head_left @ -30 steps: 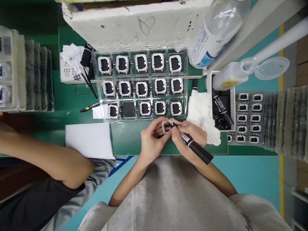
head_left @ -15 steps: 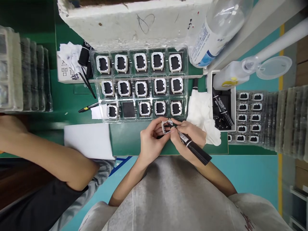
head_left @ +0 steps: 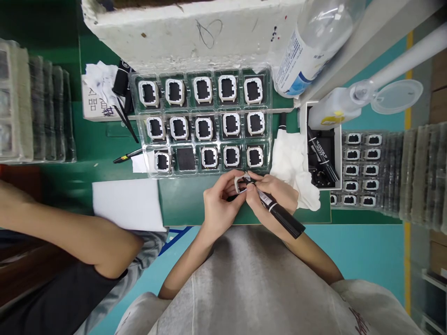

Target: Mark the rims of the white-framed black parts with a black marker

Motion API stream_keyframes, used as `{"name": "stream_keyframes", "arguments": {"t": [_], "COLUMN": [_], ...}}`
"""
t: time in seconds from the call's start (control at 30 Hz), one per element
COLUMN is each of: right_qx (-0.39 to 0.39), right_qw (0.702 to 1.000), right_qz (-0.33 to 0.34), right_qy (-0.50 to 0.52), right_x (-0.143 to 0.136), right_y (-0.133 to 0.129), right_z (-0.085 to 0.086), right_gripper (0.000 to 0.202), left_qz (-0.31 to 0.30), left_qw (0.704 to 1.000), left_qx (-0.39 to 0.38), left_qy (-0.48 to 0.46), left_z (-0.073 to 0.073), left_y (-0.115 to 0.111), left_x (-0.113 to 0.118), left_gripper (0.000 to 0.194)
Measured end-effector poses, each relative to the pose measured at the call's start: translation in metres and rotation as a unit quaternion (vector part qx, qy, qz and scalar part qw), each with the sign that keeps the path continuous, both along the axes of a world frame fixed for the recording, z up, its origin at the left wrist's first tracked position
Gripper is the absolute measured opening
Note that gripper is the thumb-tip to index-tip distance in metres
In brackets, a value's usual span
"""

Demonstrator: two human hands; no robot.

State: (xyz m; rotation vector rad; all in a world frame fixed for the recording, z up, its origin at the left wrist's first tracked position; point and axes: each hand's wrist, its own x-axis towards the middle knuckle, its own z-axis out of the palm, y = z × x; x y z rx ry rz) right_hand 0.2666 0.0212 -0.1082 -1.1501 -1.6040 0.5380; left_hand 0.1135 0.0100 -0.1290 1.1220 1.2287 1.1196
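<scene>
While the left hand (head_left: 221,204) pinches a pale watch-case frame (head_left: 238,184) between its thumb and fingers, the right hand (head_left: 272,193) is closed around a black marker pen (head_left: 284,218), slanting its working end in toward the frame's opening; fingers hide the tip, so whether it touches the rim cannot be told. Both hands meet over the near edge of the green worktop (head_left: 183,200), the held frame just in front of a clear plastic tray (head_left: 209,111). That tray has three rows of five pockets; fourteen similar white frames sit in it, and the second pocket from the left in the nearest row shows a dark square pad (head_left: 185,159). Just right of the tray lies a crumpled white cloth (head_left: 288,156), beside an open white box (head_left: 323,188) with another marker (head_left: 324,160) inside. Behind the cloth stands a clear bottle (head_left: 295,65) with a blue-and-white label. Left of the tray are black tweezers (head_left: 127,123) and a slim pen (head_left: 126,156), and nearer the edge a white foam sheet (head_left: 127,200), with a co-worker's bare forearm (head_left: 80,235) close by.
</scene>
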Motion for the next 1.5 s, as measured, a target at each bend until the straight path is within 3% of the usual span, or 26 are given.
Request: {"name": "stream_keyframes", "arguments": {"t": [0.43, 1.5], "right_qx": [0.01, 0.001], "right_qw": [1.0, 1.0], "right_qz": [0.0, 0.002], "right_qy": [0.017, 0.022], "right_x": [-0.0025, -0.0005], "right_y": [0.0014, 0.0002], "right_z": [-0.0008, -0.0023], "right_gripper": [0.016, 0.017], "left_qz": [0.003, 0.0], "left_qw": [0.999, 1.0], "left_qx": [-0.005, 0.008], "left_qy": [-0.054, -0.022], "left_z": [0.0015, -0.0044], "left_y": [0.0031, 0.0012], "left_x": [0.0001, -0.0011], "left_gripper": [0.036, 0.034]}}
